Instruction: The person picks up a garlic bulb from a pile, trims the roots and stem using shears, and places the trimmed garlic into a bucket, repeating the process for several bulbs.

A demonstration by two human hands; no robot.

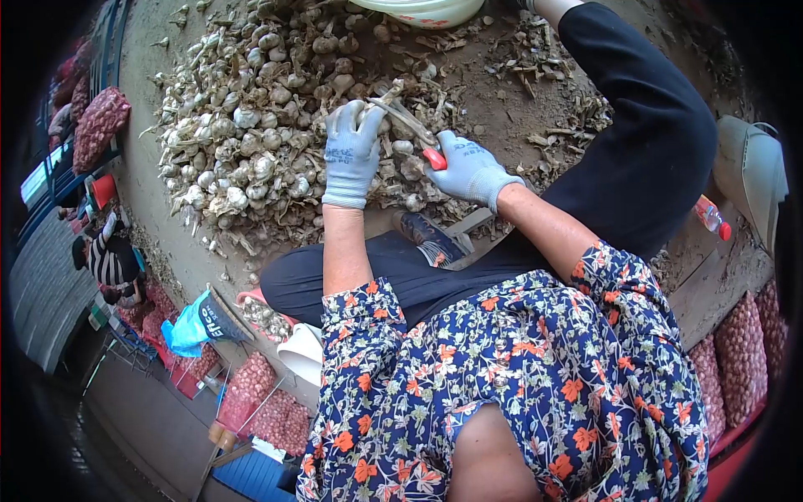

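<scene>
grey gloves: knit, one on each hand, bare forearms below them.
left hand: closed, fingers curled round a garlic stalk and holding it just above the near edge of the heap.
right hand: closed on the red grip of the shears, just beside the left hand.
shears: blades run up and to the left and meet the garlic stalk at the left fingertips; whether the blades are parted or closed cannot be told.
garlic heap: pale bulbs with dry stalks, piled on the dirt ground directly ahead of both hands.
trimmings: dry stalks and skins scattered to the right of the heap.
white bowl: at the top edge, beyond the heap, only partly in view.
shoe: patterned, under the hands, resting by a wooden plank.
bottle: red cap, lying on its side at the right, well apart from the hands.
mesh sacks: reddish and filled, at the far left; more stand at the right edge.
other person: striped top, at the left, well away.
</scene>
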